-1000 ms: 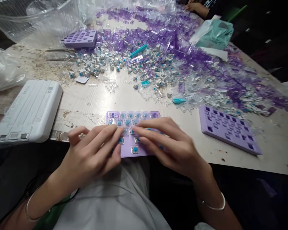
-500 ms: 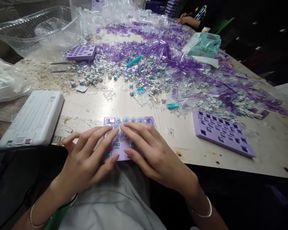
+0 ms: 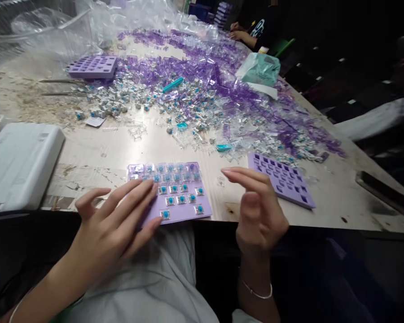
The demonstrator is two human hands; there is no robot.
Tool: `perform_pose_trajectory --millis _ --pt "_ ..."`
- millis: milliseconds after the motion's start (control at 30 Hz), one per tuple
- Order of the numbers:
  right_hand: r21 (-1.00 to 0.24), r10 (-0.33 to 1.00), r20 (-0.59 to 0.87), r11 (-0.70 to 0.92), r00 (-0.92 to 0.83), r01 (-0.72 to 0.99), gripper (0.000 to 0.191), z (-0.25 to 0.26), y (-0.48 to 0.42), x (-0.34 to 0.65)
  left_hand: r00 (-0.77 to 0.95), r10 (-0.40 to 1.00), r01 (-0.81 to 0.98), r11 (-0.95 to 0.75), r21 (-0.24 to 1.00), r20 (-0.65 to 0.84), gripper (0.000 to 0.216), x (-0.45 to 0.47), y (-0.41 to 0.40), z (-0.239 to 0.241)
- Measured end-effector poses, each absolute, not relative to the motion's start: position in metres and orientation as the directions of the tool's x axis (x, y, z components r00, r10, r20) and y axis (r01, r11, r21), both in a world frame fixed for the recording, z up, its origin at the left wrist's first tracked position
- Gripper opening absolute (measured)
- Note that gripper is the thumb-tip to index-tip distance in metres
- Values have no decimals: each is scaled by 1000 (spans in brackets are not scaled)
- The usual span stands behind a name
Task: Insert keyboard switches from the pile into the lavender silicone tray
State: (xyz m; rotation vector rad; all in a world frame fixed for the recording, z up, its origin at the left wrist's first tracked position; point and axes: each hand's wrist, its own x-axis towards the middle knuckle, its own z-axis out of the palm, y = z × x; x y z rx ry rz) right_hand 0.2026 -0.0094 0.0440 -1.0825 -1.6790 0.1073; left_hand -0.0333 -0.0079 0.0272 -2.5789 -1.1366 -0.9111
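A small purple keyboard plate (image 3: pixel 183 214) lies at the table's front edge. Blue-stemmed key switches (image 3: pixel 181 199) sit in it, and clear caps (image 3: pixel 170 168) cover its far rows. My left hand (image 3: pixel 112 222) rests flat over the plate's left side, fingers stretched out, hiding that part. To the right of the plate, my right hand (image 3: pixel 261 208) is raised above the table edge, index and middle fingers extended, nothing visible in it. Just beyond its fingertips lies a loose clear piece (image 3: pixel 220 181). A second purple tray with square holes (image 3: pixel 283 179) lies behind the right hand.
Heaped across the table are loose switches (image 3: pixel 202 107) and purple clear caps (image 3: pixel 188 69). Another holed purple block (image 3: pixel 93 66), tweezers (image 3: pixel 62 81) and a white box-shaped device (image 3: pixel 23 163) are at left. A phone-like object (image 3: pixel 387 193) lies right. Someone's hands (image 3: pixel 239 33) show far back.
My right hand has lifted off the keyboard and moved right, uncovering switches. My left hand stays on the plate. The view has shifted rightward.
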Motion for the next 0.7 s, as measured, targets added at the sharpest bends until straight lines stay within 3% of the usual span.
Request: perform_pose_trajectory --millis 100,300,567,700 --pt "-595 736 670 448 103 668 28 41 -11 222 461 623 716 -682 149 632 32 -29 -5 26" --pt "-522 860 509 295 15 800 18 31 -2 242 433 649 733 -657 175 626 17 -22 -1 35" --pt "-556 901 433 280 -15 783 14 28 2 241 498 636 686 -705 180 590 38 -38 -2 36" --pt "-552 904 426 286 -29 783 9 29 1 242 555 562 674 -736 63 613 39 -38 -2 32"
